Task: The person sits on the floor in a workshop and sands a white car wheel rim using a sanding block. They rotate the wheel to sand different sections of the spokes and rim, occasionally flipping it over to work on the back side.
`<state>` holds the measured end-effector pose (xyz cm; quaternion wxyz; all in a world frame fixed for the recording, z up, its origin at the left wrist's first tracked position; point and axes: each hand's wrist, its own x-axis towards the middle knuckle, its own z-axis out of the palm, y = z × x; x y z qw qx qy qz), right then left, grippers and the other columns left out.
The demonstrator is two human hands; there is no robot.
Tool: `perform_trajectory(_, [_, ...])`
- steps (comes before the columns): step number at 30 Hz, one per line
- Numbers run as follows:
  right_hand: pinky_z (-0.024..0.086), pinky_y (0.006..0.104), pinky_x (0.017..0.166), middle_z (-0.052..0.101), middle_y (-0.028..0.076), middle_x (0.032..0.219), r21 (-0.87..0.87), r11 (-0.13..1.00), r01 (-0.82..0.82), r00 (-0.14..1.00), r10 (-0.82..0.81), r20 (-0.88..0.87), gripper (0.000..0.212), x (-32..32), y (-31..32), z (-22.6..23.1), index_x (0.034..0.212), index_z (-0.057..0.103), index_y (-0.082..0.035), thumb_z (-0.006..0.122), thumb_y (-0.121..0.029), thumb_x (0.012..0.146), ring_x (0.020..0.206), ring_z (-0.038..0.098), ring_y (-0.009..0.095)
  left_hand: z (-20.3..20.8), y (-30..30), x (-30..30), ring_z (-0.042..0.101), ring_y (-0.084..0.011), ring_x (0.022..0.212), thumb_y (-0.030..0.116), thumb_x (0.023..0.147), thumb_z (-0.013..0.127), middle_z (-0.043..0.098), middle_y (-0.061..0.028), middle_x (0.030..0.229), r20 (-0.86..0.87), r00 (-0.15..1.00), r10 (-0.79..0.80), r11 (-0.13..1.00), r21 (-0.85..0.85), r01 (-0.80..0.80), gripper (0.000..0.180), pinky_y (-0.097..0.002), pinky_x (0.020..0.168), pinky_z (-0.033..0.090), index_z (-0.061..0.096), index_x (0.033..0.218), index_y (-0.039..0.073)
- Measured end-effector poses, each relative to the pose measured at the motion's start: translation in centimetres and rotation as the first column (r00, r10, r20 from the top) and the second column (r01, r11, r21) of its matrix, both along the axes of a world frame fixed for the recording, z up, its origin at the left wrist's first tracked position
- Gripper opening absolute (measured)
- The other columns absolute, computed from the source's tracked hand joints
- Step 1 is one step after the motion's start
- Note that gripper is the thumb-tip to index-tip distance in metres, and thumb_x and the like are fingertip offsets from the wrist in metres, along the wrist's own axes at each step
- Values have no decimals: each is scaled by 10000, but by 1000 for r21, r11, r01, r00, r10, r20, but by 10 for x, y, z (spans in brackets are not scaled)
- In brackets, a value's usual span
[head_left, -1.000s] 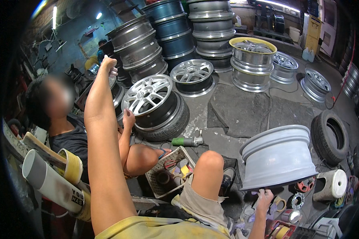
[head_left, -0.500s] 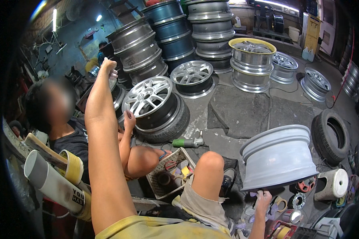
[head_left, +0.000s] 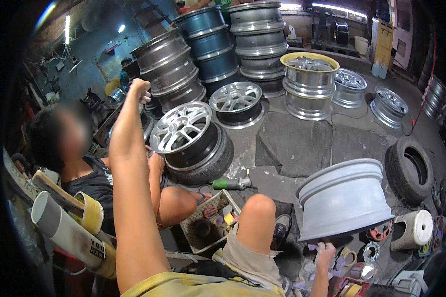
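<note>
My left arm reaches forward across the view. At its end my left hand (head_left: 140,90) hangs in the air before the wheel stacks, fingers curled and nothing visible in them. At the lower right, a tilted wheel rim (head_left: 343,203) has a matt pale-grey coat. Just under its lower near edge is my right hand (head_left: 324,255), with the fingers drawn together and pointing up. A small pale lilac scrap shows beside those fingers; whether they grip it or the rim is hidden. Both hands look dusty.
A seated person (head_left: 91,183) is close on my left. Silver spoked wheels (head_left: 182,127) and tall rim stacks (head_left: 215,44) stand ahead. A green-and-grey angle grinder (head_left: 231,183) lies beyond a plastic crate (head_left: 218,198). To the right are a tyre (head_left: 409,171) and a white stool (head_left: 411,230).
The view has shifted slightly. My left hand is a little lower, still curled. The seated person's hand has dropped away from the silver spoked wheel. My right hand stays under the grey rim's edge.
</note>
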<state>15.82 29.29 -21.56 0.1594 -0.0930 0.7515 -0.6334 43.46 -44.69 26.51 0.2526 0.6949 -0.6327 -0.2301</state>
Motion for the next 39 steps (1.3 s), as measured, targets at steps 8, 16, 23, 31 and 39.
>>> perform_trajectory(8, [418, 385, 705, 493, 92, 754, 157, 961, 228, 973, -230, -7, 144, -13, -5, -5, 720, 451, 39, 557, -39, 781, 735, 449, 194, -54, 211, -217, 702, -210, 885, 274, 953, 653, 746, -139, 1021, 362, 477, -801, 404, -260, 877, 380, -369, 799, 569, 668, 1286, 91])
perform_trajectory(16, [477, 396, 946, 594, 82, 1153, -462, 844, 271, 913, -73, 402, 281, 3, -14, 2, 1208, 537, -35, 560, -111, 938, 1051, 575, 224, -298, 600, -343, 426, -439, 1361, 519, 864, 675, 496, -301, 1397, 189, -301, -935, -349, -337, 874, 790, -552, 1124, 339, 486, 1407, -23])
perform_trajectory(23, [381, 400, 1127, 490, 38, 1436, -521, 775, 358, 876, -85, 476, 596, -10, -12, -25, 1487, 382, -88, 526, -436, 1025, 1310, 483, 204, -340, 644, -377, 319, -422, 1455, 144, 869, 576, 387, -209, 1546, 294, -207, -933, -314, -386, 867, 586, -671, 1159, 199, 485, 1439, 44])
perform_trajectory(31, [488, 399, 989, 633, 165, 1251, -99, 988, -116, 989, 106, -106, 421, 14, -118, 6, 1267, 611, -53, 489, 61, 881, 1164, 595, 236, -298, 529, -424, 508, -415, 1311, 187, 933, 657, 562, -253, 1375, 150, -183, -972, -232, -449, 863, 544, -478, 1133, 367, 497, 1431, 36])
perform_trajectory(39, [284, 447, 1212, 543, 107, 1431, 953, 255, 165, 409, 862, -301, 354, -241, 75, -89, 1221, 678, -57, 556, -109, 894, 1396, 420, 307, -272, 471, -435, 625, -448, 1076, -39, 790, 638, 638, -286, 1194, 242, -109, -964, -204, -410, 889, 592, -463, 964, 503, 533, 1372, -18])
